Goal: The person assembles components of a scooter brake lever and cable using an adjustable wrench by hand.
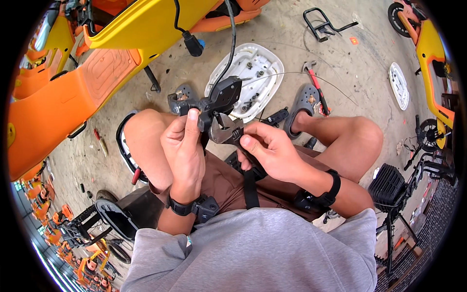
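Note:
My left hand [184, 146] pinches a black fitting between thumb and fingers. A flat black housing [226, 92] belongs to it, with a black cable [232, 41] running up toward a yellow and orange scooter. In my right hand [277, 152] is an adjustable wrench [223, 131], its jaws against the lower part of the fitting and its thumbscrew beside my thumb. How tightly the jaws sit cannot be made out. Just beyond my hands lies a white plastic tray [273, 63] holding several small dark screws and parts.
The scooter body [109, 73] fills the upper left. A red-handled hammer [318, 90] lies beside my right shoe [304, 103]. A screwdriver [100, 142] is on the floor at left. Farther off are a black metal frame [323, 24], a white panel [399, 86] and a black basket [386, 186].

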`<action>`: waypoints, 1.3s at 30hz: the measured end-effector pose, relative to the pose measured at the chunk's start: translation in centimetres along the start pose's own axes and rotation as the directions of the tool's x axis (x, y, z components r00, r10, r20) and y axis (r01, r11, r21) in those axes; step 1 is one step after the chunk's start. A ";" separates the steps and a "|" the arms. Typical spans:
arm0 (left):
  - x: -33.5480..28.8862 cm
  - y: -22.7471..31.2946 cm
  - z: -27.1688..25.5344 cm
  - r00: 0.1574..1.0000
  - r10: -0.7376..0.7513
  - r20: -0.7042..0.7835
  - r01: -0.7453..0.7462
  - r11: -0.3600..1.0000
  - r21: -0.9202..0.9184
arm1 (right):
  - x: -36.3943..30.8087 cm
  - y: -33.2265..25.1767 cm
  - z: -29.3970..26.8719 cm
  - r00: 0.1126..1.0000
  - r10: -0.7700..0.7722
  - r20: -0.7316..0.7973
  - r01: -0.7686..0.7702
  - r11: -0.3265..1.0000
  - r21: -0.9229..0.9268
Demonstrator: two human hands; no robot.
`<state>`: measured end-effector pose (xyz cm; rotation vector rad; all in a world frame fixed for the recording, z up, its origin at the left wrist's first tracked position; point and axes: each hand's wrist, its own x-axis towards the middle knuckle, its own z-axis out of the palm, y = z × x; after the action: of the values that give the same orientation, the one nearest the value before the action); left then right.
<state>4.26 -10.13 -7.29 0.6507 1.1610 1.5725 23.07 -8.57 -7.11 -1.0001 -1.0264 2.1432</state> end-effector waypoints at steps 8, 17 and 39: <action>0.3 0.9 -0.1 0.972 -0.194 0.129 0.229 0.901 -0.369 | -0.1 -0.8 0.4 0.992 -0.106 0.066 0.120 0.957 -0.265; 0.4 0.8 -0.3 0.955 -0.271 0.121 0.296 0.845 -0.445 | -1.1 -4.2 -0.9 0.818 -0.571 0.074 0.436 0.530 -0.727; -2.1 1.4 0.6 0.983 0.172 0.070 -0.183 0.957 0.227 | -0.3 -5.1 -2.4 0.606 -0.753 0.256 0.534 0.147 -0.832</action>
<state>4.84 -11.90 -5.46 0.9667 1.2898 1.5715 25.99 -4.95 -3.89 -0.8572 -2.0348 0.6277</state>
